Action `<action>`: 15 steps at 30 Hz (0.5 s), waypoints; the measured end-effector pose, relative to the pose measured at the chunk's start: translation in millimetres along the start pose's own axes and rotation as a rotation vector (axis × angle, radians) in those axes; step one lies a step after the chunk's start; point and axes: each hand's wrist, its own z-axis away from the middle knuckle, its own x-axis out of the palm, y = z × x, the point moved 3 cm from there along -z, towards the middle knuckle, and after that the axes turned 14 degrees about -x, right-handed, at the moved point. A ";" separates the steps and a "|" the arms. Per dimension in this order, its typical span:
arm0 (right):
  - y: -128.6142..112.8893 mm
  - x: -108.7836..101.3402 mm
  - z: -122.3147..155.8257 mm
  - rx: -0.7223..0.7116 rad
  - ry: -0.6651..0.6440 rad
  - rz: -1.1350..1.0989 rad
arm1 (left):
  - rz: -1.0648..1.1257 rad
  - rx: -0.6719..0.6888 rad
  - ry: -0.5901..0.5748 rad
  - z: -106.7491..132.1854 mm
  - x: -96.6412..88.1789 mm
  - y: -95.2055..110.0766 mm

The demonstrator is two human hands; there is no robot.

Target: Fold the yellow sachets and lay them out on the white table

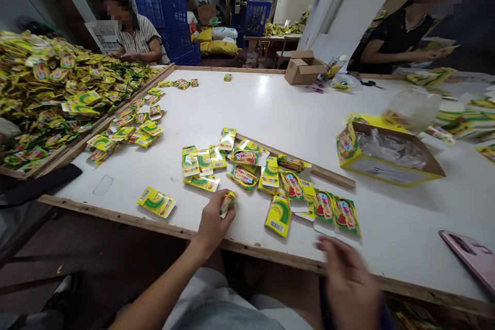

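Note:
My left hand rests at the near edge of the white table, closed on a small yellow sachet. My right hand hovers below the table's near edge and is smeared by motion, so its fingers are unclear. Just beyond it lie green and red sachets. Several more yellow sachets are spread in front of me along a wooden strip. One sachet lies apart to the left.
A big heap of sachets fills a tray at left. An open yellow carton with plastic bags stands at right, a phone near the right edge, a cardboard box at the back. Two other people work at the far side.

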 end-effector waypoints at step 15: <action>-7.8 105.6 -8.1 -0.068 -0.233 -0.440 | 0.377 -0.123 -0.369 16.8 18.2 3.1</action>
